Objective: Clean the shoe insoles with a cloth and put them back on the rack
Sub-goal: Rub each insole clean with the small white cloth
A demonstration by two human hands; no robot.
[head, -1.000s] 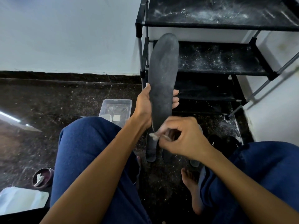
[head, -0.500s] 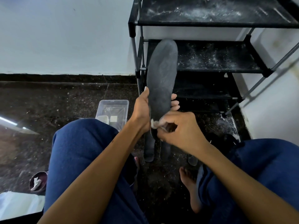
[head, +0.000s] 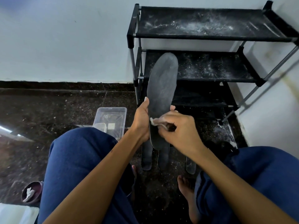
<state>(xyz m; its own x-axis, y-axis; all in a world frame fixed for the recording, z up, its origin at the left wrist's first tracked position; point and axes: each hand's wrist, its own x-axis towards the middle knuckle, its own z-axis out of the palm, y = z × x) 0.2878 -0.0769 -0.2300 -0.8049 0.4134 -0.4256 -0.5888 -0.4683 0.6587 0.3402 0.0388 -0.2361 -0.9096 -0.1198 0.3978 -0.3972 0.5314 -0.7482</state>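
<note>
Far right, against the wall, stands the rack (head: 210, 36): 3 dark shelves show, the top 2 dusted white, and none carries an insole that you can see. So nothing is back in place yet, as far as this view tells.

On the floor (head: 48, 118) between your knees, 3 more insoles (head: 163, 156) lie side by side, partly hidden by your arms; whether they are cleaned cannot be told from here.

The insole (head: 161, 88) you are working on stands upright in front of the rack. Its upper part looks grey and smeared, so I judge the wiping is midway at best on this one.

Your left hand (head: 140, 120) grasps it low on its left edge, fingers wrapped behind. Your right hand (head: 176, 130) is clenched round the cloth (head: 156, 122), pressing it against the lower half of the insole.

Left of your hands sits a clear tub (head: 111, 118); near left, a small bowl (head: 31, 191) holds a white scrap.

Left to do: finish this insole, see to the floor ones, then shelve all 4.
</note>
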